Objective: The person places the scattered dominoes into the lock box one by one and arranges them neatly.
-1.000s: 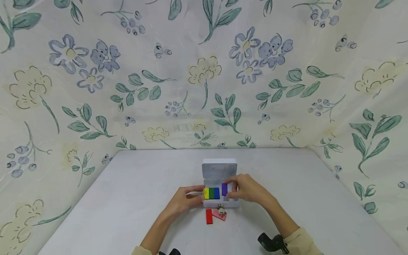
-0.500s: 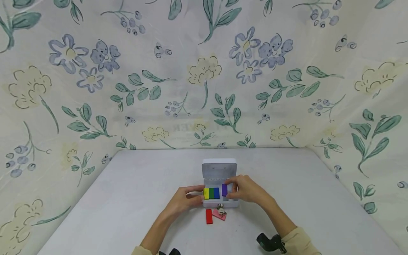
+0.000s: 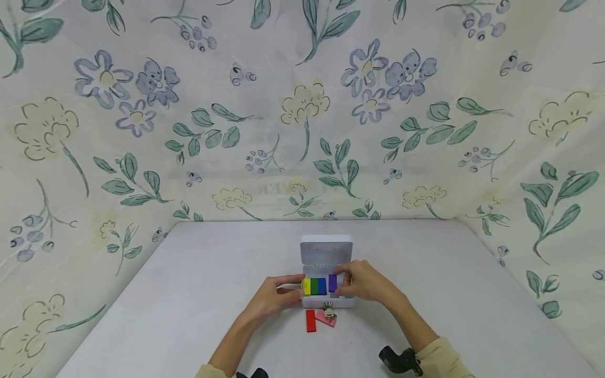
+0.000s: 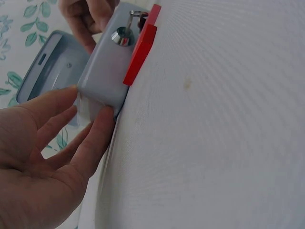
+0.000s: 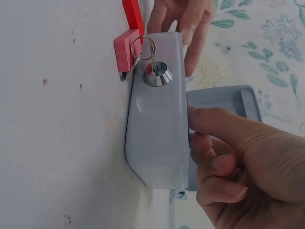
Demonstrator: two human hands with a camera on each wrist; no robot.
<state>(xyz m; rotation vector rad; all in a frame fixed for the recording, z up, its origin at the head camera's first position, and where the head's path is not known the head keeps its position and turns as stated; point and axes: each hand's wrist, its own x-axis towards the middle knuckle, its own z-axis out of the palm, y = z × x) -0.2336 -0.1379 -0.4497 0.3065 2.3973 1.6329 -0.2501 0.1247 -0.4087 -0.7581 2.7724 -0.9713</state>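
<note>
A small pale grey lockable metal box stands on the white table with its lid raised. Inside, a yellow block, a green block and a blue block lie side by side at the left. Thumb and fingers of my right hand pinch a purple block over the box's right half; whether it touches the bottom cannot be seen. My left hand touches the box's left end with nearly straight fingers. Keys on a ring hang from the front lock.
A red block and a pink block lie on the table just before the box, the pink one under the key ring. Dark wrist cameras sit on both forearms. A flower-printed cloth walls the table's back and sides.
The purple block in my right hand has shifted slightly down in the head view, toward the near side of the box. My left hand stays at the box's left end.
</note>
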